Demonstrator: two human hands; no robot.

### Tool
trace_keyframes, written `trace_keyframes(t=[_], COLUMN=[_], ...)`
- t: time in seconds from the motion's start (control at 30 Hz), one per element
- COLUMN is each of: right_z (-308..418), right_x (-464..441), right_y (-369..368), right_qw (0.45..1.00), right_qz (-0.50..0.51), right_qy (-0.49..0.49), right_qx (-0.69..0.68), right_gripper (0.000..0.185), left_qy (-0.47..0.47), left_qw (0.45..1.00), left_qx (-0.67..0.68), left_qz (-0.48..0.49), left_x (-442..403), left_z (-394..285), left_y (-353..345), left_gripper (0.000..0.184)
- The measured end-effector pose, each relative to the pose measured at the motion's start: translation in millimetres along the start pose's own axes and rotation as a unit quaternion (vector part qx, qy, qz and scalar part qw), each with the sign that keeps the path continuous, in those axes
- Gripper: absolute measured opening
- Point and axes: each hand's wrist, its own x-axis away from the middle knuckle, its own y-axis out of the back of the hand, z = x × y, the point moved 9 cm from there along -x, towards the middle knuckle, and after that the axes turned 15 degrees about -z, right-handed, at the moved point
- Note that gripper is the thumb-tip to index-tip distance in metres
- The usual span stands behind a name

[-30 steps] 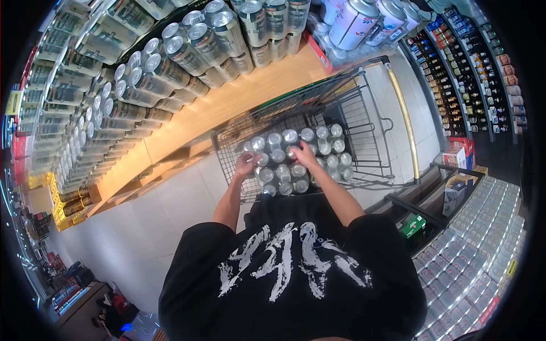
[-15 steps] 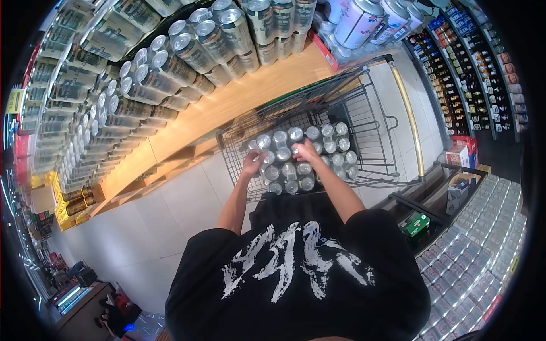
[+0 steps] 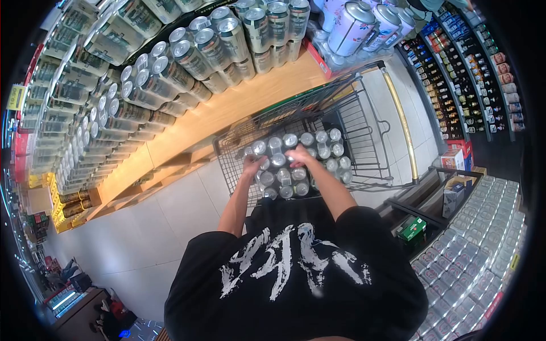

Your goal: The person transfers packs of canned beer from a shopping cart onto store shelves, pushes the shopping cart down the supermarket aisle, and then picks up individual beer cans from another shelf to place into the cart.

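Several silver-topped cans (image 3: pixel 300 188) stand upright in tight rows in a wire shopping cart (image 3: pixel 369 150) in front of me, grouped in packs. My left hand (image 3: pixel 253 164) is at the left side of the pack of cans (image 3: pixel 277 159), its fingers curled round the edge. On top of the same group, my right hand (image 3: pixel 298 157) has its fingers bent down between the can tops. Both hands touch the cans; the fingertips are partly hidden.
Behind the cart runs a wooden shelf (image 3: pixel 239 91) stacked with tall cans (image 3: pixel 213 48). Large floral-printed cans (image 3: pixel 351 28) stand at its right end. Bottle shelves (image 3: pixel 455 79) rise at far right. Wrapped can packs (image 3: pixel 466 267) and a green box (image 3: pixel 412 229) lie at lower right.
The whole view has shifted slightly, with the cart and cans appearing a little further left and lower. Both hands stay at the same group of cans.
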Motion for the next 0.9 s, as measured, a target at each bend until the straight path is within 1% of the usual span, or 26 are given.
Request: trace_keyframes(t=[0.03, 0.07, 0.1, 0.17, 0.2, 0.23, 0.3, 0.33, 0.43, 0.47, 0.5, 0.57, 0.6, 0.63, 0.7, 0.73, 0.8, 0.83, 0.87, 0.9], right_z=[7.1, 8.7, 11.7, 18.2, 23.8, 24.8, 22.7, 19.7, 10.3, 6.0, 2.0, 6.8, 7.4, 11.9, 19.9, 29.9, 51.4, 62.0, 62.8, 73.6], right_x=[7.2, 1.6, 4.1, 9.3, 16.6, 12.3, 8.6, 6.0, -3.9, -4.4, -6.6, 4.3, 10.4, 27.0, 39.0, 57.2, 103.3, 117.9, 110.8, 110.0], right_y=[4.1, 1.5, 7.1, 15.3, 18.7, 17.3, 15.4, 18.4, 15.7, 16.6, 17.1, 21.2, 23.5, 31.3, 43.5, 46.3, 56.9, 59.4, 49.7, 57.6], right_qw=[1.000, 0.999, 0.998, 0.994, 0.994, 0.993, 0.993, 0.992, 0.995, 0.998, 1.000, 0.998, 0.997, 0.997, 0.984, 0.982, 0.964, 0.942, 0.929, 0.922], right_qz=[-0.006, 0.022, 0.001, -0.008, -0.013, -0.007, -0.003, -0.020, -0.004, 0.009, 0.000, 0.052, 0.050, 0.041, -0.018, 0.012, 0.083, 0.117, 0.168, 0.151], right_qy=[0.010, 0.032, 0.036, 0.038, 0.028, 0.039, 0.026, 0.037, 0.063, 0.040, 0.020, 0.031, 0.058, 0.059, 0.173, 0.173, 0.109, 0.075, 0.076, 0.111], right_qx=[0.016, 0.037, 0.054, 0.104, 0.107, 0.112, 0.117, 0.121, 0.083, 0.041, -0.008, -0.030, -0.016, 0.011, 0.035, -0.078, -0.230, -0.306, -0.320, -0.339], right_gripper=[0.068, 0.059, 0.050, 0.053, 0.053, 0.056, 0.055, 0.055, 0.054, 0.053, 0.049, 0.058, 0.058, 0.059, 0.056, 0.035, 0.029, 0.028, 0.031, 0.030], left_qy=[0.018, 0.014, 0.007, -0.010, -0.045, -0.033, -0.033, -0.015, -0.056, -0.050, -0.043, -0.033, -0.045, -0.051, -0.147, -0.166, -0.160, -0.160, -0.164, -0.198], left_qw=[1.000, 1.000, 1.000, 0.999, 0.998, 0.999, 0.999, 1.000, 0.998, 0.999, 0.999, 0.999, 0.998, 0.999, 0.989, 0.986, 0.987, 0.986, 0.983, 0.975], left_qx=[0.008, -0.016, -0.011, -0.007, -0.037, -0.013, -0.013, -0.012, 0.011, 0.018, 0.023, 0.034, 0.032, -0.006, -0.010, -0.015, 0.028, 0.048, 0.084, 0.103], left_qz=[0.004, -0.006, 0.011, 0.043, 0.014, 0.009, -0.004, 0.006, 0.010, 0.010, 0.011, 0.016, 0.008, -0.001, -0.005, -0.008, -0.011, -0.012, -0.006, -0.017], left_x=[3.1, 0.1, -1.9, -6.5, -37.3, -29.7, -22.3, -25.4, -39.8, -41.9, -37.2, -24.8, -6.2, 8.5, -4.5, -0.9, 10.7, 20.7, 47.3, 59.3], left_z=[-0.4, 0.8, 1.6, 2.4, 28.8, 24.1, 19.5, 25.7, 35.3, 37.7, 36.4, 24.2, 7.0, -8.2, -8.1, -17.2, -34.6, -51.8, -82.7, -103.2], left_y=[2.4, 4.7, 0.9, -1.4, -7.0, -4.7, -0.6, -3.6, -10.8, -10.1, -6.2, 1.9, 13.8, 26.8, 39.5, 48.5, 61.7, 69.9, 76.7, 79.9], left_gripper=[0.078, 0.075, 0.074, 0.073, 0.073, 0.076, 0.078, 0.080, 0.066, 0.067, 0.069, 0.072, 0.069, 0.064, 0.060, 0.054, 0.049, 0.046, 0.039, 0.037])
